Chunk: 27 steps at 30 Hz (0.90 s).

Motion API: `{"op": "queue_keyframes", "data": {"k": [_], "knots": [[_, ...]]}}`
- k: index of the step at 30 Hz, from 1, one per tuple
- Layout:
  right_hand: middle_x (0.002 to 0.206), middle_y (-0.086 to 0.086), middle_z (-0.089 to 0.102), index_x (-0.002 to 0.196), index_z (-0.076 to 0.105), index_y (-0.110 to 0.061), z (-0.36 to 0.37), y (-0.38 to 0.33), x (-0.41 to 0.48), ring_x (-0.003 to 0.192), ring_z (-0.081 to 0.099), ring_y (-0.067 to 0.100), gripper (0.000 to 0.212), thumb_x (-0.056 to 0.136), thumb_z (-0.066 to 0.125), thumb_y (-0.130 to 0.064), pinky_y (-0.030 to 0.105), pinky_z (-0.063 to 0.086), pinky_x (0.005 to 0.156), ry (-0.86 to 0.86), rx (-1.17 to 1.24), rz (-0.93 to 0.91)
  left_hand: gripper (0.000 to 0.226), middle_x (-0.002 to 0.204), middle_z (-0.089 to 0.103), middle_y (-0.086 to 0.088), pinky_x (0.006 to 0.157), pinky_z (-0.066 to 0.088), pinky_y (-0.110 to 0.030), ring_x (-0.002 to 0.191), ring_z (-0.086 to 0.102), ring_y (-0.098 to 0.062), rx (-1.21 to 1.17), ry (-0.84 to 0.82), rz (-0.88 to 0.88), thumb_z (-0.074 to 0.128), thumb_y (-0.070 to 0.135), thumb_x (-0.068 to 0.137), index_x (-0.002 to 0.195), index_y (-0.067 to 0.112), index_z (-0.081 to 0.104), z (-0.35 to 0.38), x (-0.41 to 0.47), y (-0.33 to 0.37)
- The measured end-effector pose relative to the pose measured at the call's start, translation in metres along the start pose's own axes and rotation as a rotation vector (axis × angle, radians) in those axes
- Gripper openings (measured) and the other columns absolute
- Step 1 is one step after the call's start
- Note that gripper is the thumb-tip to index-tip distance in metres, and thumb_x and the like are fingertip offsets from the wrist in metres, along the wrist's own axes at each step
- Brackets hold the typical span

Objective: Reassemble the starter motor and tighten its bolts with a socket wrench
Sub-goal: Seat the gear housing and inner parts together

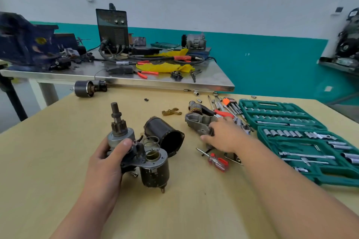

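My left hand [108, 159] grips the starter motor sub-assembly [136, 147] upright: a pinion shaft on top, a solenoid body with a brass bore and a loose spring beside it. The dark cylindrical motor housing [165, 134] lies on its side just behind. My right hand [223, 137] rests on the grey cast nose housing [200, 122], fingers curled around its near end. The armature [195, 107] lies beyond that housing. A green socket set case [303, 141] is open at the right, with sockets and wrench bars inside.
A red-handled screwdriver [217, 162] lies near my right wrist. Pliers, hex keys and loose sockets [227, 106] are scattered behind the nose housing. Another starter [87, 87] sits at the wooden table's far left. A steel bench [124, 81] with a vise and welder stands behind.
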State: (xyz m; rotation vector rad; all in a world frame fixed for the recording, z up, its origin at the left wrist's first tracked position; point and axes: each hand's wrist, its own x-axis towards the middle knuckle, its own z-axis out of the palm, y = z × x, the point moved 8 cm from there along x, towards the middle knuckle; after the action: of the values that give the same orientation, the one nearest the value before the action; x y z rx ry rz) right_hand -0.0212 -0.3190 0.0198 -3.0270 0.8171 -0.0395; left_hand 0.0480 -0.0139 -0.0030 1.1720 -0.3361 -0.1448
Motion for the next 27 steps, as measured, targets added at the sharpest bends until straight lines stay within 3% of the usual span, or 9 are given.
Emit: {"op": "queue_keyframes", "data": {"k": [4,6,9,11,13,16,20,24,27], "knots": [[0.102,-0.003,0.060,0.088,0.069,-0.017,-0.004,0.010,0.006,0.096,0.058,0.018,0.032,0.092,0.054,-0.045,0.033,0.051,0.077,0.148,0.263,0.077,0.023,0.094,0.075,-0.004,0.070,0.051,-0.038,0.080,0.072,-0.020,0.004,-0.040,0.006,0.070,0.027,0.080,0.102,0.031,0.074,0.002,0.000,-0.002],[0.100,-0.004,0.064,0.089,0.070,-0.014,-0.007,0.033,0.007,0.082,0.065,0.018,0.026,0.093,0.057,-0.036,0.031,0.052,0.070,0.178,0.779,0.235,0.027,0.093,0.075,-0.004,0.068,0.052,-0.036,0.080,0.072,-0.020,0.003,-0.051,0.002,0.075,0.031,0.074,0.101,0.031,0.075,0.004,0.000,-0.003],[0.093,0.006,0.075,0.102,0.066,-0.011,-0.019,0.050,-0.002,0.089,0.072,0.023,0.022,0.096,0.054,-0.028,0.041,0.057,0.078,0.257,1.701,0.315,0.028,0.092,0.075,-0.004,0.069,0.051,-0.037,0.079,0.072,-0.020,-0.003,-0.059,-0.009,0.075,0.032,0.072,0.100,0.032,0.075,0.006,0.001,-0.004],[0.091,0.003,0.076,0.102,0.066,-0.014,-0.040,0.057,-0.004,0.090,0.072,0.017,0.022,0.099,0.050,-0.028,0.033,0.057,0.071,0.377,1.873,0.227,0.027,0.091,0.075,-0.003,0.068,0.051,-0.035,0.079,0.072,-0.020,-0.003,-0.055,-0.020,0.068,0.032,0.073,0.100,0.032,0.075,0.006,0.002,-0.007],[0.094,0.000,0.074,0.102,0.067,-0.018,-0.055,0.057,-0.008,0.089,0.071,0.016,0.025,0.099,0.047,-0.033,0.031,0.054,0.070,0.457,1.659,0.181,0.027,0.090,0.075,-0.003,0.064,0.053,-0.031,0.077,0.072,-0.019,-0.005,-0.060,-0.023,0.067,0.033,0.073,0.099,0.032,0.075,0.006,0.002,-0.008],[0.085,-0.007,0.064,0.087,0.067,-0.022,-0.064,0.034,-0.011,0.071,0.058,-0.001,0.025,0.099,0.048,-0.033,0.021,0.042,0.058,0.457,0.881,0.087,0.037,0.091,0.075,-0.005,0.058,0.055,-0.024,0.077,0.072,-0.019,-0.010,-0.068,-0.019,0.074,0.040,0.063,0.099,0.031,0.075,0.008,0.000,-0.005],[0.112,-0.006,0.044,0.094,0.069,-0.018,-0.014,-0.025,-0.003,0.088,0.051,0.008,0.027,0.098,0.049,-0.035,0.029,0.047,0.085,0.231,0.308,-0.093,0.045,0.092,0.075,-0.004,0.058,0.055,-0.023,0.078,0.072,-0.019,-0.025,-0.059,-0.026,0.074,0.047,0.057,0.099,0.031,0.075,0.008,0.001,-0.005],[0.120,-0.006,0.047,0.110,0.068,-0.018,-0.003,-0.049,0.000,0.098,0.045,0.010,0.034,0.099,0.043,-0.038,0.029,0.045,0.084,0.228,0.207,-0.176,0.045,0.090,0.075,-0.003,0.056,0.054,-0.023,0.075,0.073,-0.018,-0.022,-0.078,-0.052,0.074,0.047,0.058,0.100,0.032,0.075,0.019,0.009,-0.008],[0.096,-0.006,0.057,0.084,0.067,-0.021,-0.014,-0.052,0.010,0.081,0.055,0.012,0.033,0.099,0.043,-0.038,0.032,0.049,0.070,0.172,0.232,-0.218,0.047,0.098,0.076,-0.002,0.064,0.057,-0.025,0.085,0.074,-0.020,0.017,-0.114,-0.047,0.074,0.047,0.060,0.105,0.035,0.073,0.034,0.023,-0.005]]}}
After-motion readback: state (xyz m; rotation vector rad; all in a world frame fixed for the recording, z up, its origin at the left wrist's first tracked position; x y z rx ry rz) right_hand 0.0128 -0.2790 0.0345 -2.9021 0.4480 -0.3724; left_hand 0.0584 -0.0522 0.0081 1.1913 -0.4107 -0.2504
